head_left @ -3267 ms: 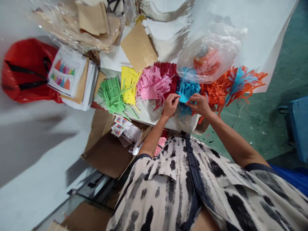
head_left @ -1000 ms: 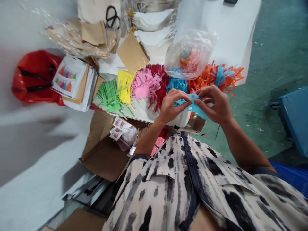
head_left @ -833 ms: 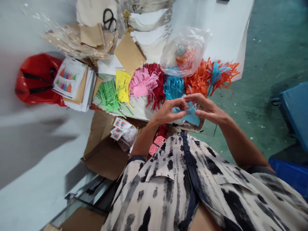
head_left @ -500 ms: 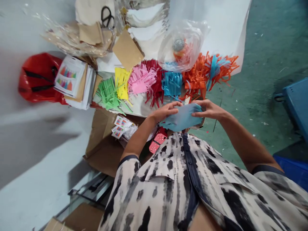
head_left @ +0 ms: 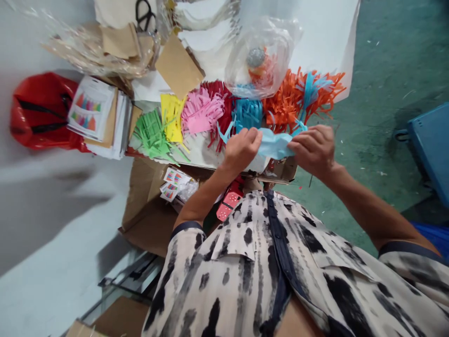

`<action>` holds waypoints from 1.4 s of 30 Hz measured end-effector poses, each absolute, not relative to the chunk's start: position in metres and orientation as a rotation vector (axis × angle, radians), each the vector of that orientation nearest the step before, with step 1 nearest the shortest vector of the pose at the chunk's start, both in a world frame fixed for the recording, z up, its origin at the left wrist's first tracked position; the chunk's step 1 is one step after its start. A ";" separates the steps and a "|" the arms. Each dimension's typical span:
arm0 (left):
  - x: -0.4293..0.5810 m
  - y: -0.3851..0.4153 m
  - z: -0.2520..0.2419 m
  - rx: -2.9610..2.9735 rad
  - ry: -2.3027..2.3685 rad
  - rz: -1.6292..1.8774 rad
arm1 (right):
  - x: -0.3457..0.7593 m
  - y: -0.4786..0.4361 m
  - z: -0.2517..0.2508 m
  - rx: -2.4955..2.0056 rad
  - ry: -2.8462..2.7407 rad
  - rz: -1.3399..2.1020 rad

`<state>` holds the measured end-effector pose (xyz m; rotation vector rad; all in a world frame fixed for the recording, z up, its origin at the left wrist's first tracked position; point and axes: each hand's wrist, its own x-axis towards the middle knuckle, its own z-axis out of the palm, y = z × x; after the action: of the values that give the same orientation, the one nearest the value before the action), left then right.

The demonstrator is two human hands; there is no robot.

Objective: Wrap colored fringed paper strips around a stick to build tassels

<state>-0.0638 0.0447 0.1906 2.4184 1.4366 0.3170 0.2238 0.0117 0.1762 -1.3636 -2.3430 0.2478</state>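
Observation:
A light blue fringed paper piece (head_left: 275,144) is stretched between my two hands, just above the table's near edge. My left hand (head_left: 241,149) pinches its left end and my right hand (head_left: 313,150) grips its right end, both with fingers closed. Its cut strips stick out past each hand. Right behind them lies a row of fringed paper piles: green (head_left: 151,135), yellow (head_left: 170,117), pink (head_left: 200,112), dark red (head_left: 219,96), blue (head_left: 247,113) and orange (head_left: 285,103).
A clear plastic bag (head_left: 262,56) with orange bits rests on the piles. Brown paper (head_left: 178,70), scissors (head_left: 143,14), a stack of printed cards (head_left: 93,112) and a red bag (head_left: 33,110) lie to the left. An open cardboard box (head_left: 154,206) stands below the table. A blue crate (head_left: 430,145) sits at right.
My hands lifted a blue fringed piece off the blue pile, drew it toward my body, spread it out, and now raise it back toward the piles with my fingers closed on its ends.

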 end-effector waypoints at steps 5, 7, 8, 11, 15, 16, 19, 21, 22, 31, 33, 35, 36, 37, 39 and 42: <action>-0.059 -0.010 0.121 2.494 1.393 0.072 | 0.206 -0.027 0.082 -1.521 -2.421 0.335; -0.057 -0.031 0.092 2.432 1.412 0.014 | 0.200 -0.038 0.053 -1.567 -2.447 0.379; -0.056 -0.040 0.079 2.407 1.424 0.020 | 0.198 -0.043 0.041 -1.584 -2.456 0.398; -0.054 -0.060 0.048 2.419 1.334 0.088 | 0.197 -0.056 0.022 -1.628 -2.468 0.410; -0.055 -0.065 0.019 2.489 1.031 0.127 | 0.203 -0.067 0.018 -1.547 -2.539 0.407; -0.057 -0.063 0.013 2.481 1.007 0.139 | 0.206 -0.068 0.019 -1.502 -2.561 0.434; -0.066 -0.059 0.006 2.406 1.015 0.202 | 0.214 -0.065 0.023 -1.409 -2.596 0.544; -0.072 -0.059 0.008 2.321 1.107 0.247 | 0.218 -0.060 0.027 -1.431 -2.590 0.607; -0.075 -0.059 0.011 2.267 1.187 0.265 | 0.218 -0.055 0.029 -1.475 -2.579 0.637; -0.063 -0.047 0.033 1.916 1.807 0.265 | 0.199 -0.014 0.037 -2.050 -2.352 0.857; -0.059 -0.045 0.032 1.903 1.876 0.264 | 0.193 -0.012 0.038 -2.119 -2.332 0.818; -0.058 -0.045 0.031 1.902 1.906 0.257 | 0.188 -0.012 0.039 -2.165 -2.314 0.777; -0.057 -0.045 0.030 1.910 1.908 0.251 | 0.186 -0.012 0.039 -2.177 -2.311 0.763; -0.058 -0.045 0.029 1.921 1.904 0.246 | 0.185 -0.013 0.040 -2.184 -2.314 0.754; -0.059 -0.045 0.028 1.944 1.884 0.239 | 0.183 -0.013 0.040 -2.198 -2.329 0.745; -0.063 -0.045 0.028 1.954 1.844 0.246 | 0.182 -0.013 0.040 -2.216 -2.335 0.743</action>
<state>-0.0628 -0.0454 0.0276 1.9541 1.8437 0.2455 0.1816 -0.0129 0.0404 -2.2161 -2.3345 0.7433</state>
